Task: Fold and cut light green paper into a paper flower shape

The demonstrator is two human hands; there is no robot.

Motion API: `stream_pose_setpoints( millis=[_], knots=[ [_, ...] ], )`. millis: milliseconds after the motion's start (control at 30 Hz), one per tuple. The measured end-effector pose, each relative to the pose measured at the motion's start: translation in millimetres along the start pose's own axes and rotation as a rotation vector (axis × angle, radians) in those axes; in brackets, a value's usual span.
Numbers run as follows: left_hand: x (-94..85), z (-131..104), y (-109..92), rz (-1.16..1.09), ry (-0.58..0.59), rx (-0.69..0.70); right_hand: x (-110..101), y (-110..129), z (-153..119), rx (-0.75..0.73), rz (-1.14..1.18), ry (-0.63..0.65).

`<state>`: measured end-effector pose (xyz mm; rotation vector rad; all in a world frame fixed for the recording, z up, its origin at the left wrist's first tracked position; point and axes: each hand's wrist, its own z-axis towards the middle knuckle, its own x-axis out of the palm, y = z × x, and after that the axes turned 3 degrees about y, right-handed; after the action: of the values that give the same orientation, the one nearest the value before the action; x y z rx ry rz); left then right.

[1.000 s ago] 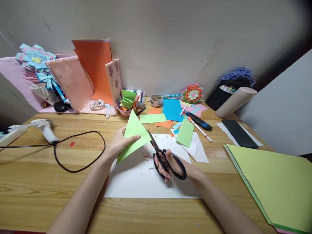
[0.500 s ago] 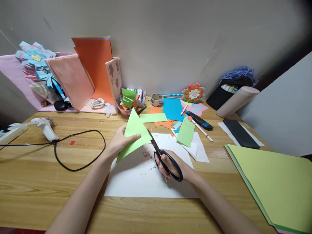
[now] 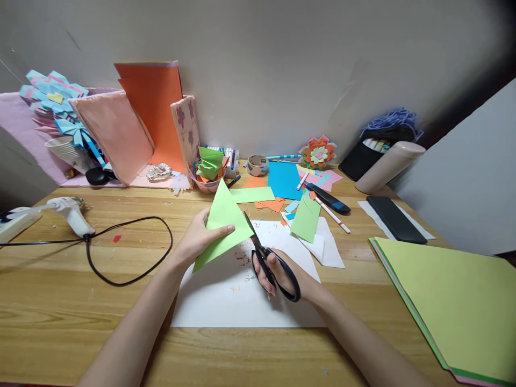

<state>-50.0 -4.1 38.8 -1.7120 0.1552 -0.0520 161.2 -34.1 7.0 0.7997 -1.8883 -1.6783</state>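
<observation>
A folded light green paper triangle [image 3: 221, 228] is pinched in my left hand [image 3: 200, 236], thumb on its face and fingers behind. My right hand [image 3: 280, 274] grips black-handled scissors [image 3: 264, 251], fingers through the loops. Their blades point up and left and stand slightly apart at the triangle's right corner. Below both hands lies a white sheet [image 3: 250, 309] with red and orange marks. Behind the triangle is a light green strip [image 3: 258, 194], and right of the scissors a light green rectangle [image 3: 306, 217] rests on white paper.
A glue gun [image 3: 72, 215] with a looped black cable lies at left. Stacked coloured paper [image 3: 451, 301] and a black phone [image 3: 395, 219] are at right. Behind stand a pink box [image 3: 113, 134], a tape roll [image 3: 257, 165], a paper flower [image 3: 318, 152] and a tumbler [image 3: 389, 167].
The scissor blades have opened wider at the triangle's right corner. The camera view has shifted slightly. Both hands keep their hold.
</observation>
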Motion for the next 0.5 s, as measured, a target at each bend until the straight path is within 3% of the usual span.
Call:
stream_pose_setpoints(
  millis=[200,367,500],
  knots=[
    [0.1,-0.6,-1.1,0.018,-0.011,0.005,-1.3,-8.9,1.7,0.027,-0.005,-0.049],
    [-1.2,-0.9,-1.4,-0.005,-0.017,0.004,-0.8,-7.7,2.5,0.140,0.099,-0.085],
    [0.0,1.0,0.8,-0.061,-0.008,-0.022,-0.5,-5.7,2.1,0.071,0.024,-0.076]
  ],
)
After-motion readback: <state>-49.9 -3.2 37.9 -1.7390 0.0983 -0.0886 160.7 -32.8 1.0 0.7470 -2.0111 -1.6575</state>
